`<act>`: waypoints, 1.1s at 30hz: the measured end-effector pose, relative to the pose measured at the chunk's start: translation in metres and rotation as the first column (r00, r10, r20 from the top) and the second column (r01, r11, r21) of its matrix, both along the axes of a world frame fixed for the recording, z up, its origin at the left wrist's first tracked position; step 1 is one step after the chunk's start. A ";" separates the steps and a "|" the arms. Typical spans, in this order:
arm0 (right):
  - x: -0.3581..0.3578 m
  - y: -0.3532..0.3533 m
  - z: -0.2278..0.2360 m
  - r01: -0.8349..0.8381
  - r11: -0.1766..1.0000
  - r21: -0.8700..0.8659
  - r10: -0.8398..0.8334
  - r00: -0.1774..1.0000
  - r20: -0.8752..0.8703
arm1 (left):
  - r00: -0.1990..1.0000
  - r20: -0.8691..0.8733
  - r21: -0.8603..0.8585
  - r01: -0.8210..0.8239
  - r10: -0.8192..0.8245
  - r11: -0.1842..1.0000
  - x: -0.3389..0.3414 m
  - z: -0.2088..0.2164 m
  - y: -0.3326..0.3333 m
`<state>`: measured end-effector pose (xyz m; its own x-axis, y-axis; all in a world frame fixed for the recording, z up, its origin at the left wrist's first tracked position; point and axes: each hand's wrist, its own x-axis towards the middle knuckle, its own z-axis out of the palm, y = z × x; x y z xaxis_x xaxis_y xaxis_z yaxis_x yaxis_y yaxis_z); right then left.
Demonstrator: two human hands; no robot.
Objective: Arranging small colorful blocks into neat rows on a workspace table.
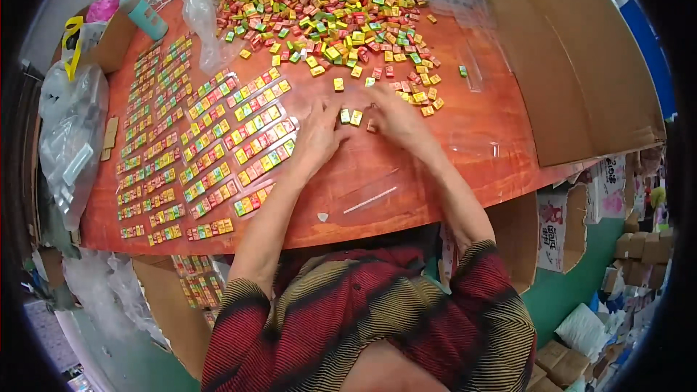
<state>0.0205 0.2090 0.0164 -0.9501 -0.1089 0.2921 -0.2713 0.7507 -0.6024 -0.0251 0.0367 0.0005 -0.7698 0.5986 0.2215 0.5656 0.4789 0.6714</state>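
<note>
My left hand rests on the orange table, its thumb and fingers apart beside a small yellow-and-green box. A small yellow box stands next to that one, between my hands. My right hand has its fingers curled in, with a small box at their tips. Just beyond my hands lies another small yellow box. To the left of my left hand are rows of small coloured boxes set side by side in clear trays. My palms hide part of the tabletop.
A big heap of small red, yellow and green boxes covers the far side. Tall cardboard stands at the right. A teal bottle and a plastic bag are at the left. A white strip lies near the front edge.
</note>
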 end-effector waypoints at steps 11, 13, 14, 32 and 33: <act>0.039 -0.044 -0.008 -0.063 0.976 0.207 0.059 0.998 0.027 | 0.998 -0.045 -0.152 0.032 -0.040 0.988 -0.010 0.004 0.009; 0.040 -0.041 -0.014 -0.067 0.973 0.219 0.058 0.997 0.045 | 0.996 -0.065 -0.168 0.041 -0.052 0.985 -0.008 0.005 0.008; 0.041 -0.035 -0.016 -0.061 0.978 0.199 0.050 0.997 0.057 | 0.994 -0.088 -0.183 0.041 -0.058 0.982 -0.007 0.007 0.008; 0.023 0.006 -0.007 0.204 0.962 0.182 -0.212 0.977 0.026 | 0.994 -0.104 -0.095 0.015 -0.025 0.995 0.008 0.010 0.009; 0.019 0.009 -0.003 0.184 0.957 0.226 -0.192 0.981 0.017 | 0.994 -0.102 -0.096 0.017 -0.027 0.995 0.009 0.010 0.009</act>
<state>0.0392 0.2179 0.0138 -0.9698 0.0148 0.2436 -0.0923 0.9020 -0.4218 -0.0161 0.0460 0.0106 -0.7323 0.6372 0.2401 0.6404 0.5246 0.5610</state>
